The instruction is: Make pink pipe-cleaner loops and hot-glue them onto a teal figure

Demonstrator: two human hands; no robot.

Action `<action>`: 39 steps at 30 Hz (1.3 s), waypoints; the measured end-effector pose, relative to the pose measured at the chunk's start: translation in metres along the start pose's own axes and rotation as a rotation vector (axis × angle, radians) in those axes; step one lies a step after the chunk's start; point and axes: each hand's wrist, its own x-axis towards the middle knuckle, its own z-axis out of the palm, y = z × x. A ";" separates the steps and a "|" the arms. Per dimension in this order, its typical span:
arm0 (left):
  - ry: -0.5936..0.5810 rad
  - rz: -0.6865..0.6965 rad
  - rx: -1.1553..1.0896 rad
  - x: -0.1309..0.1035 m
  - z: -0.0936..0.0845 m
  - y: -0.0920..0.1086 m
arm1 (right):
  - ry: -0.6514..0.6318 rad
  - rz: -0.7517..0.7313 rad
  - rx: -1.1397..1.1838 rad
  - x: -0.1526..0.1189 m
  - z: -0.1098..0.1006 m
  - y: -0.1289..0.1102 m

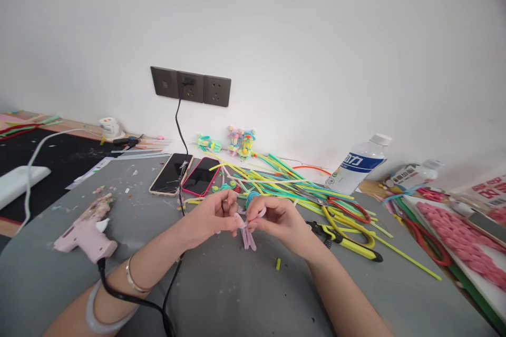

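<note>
- Left hand [215, 218] and right hand [272, 219] pinch a pale lilac fuzzy bundle [247, 237] between fingertips.
- Pale pink glue gun [87, 234] lies left, near the grey table's [221, 295] edge.

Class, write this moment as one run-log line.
left hand: pinching lilac fuzzy stems | right hand: pinching same stems | nearby: pale pink glue gun, white-capped clear bottle
</note>
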 end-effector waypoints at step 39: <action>-0.140 -0.139 0.016 -0.002 -0.003 -0.005 | -0.221 0.149 0.043 -0.004 -0.002 -0.008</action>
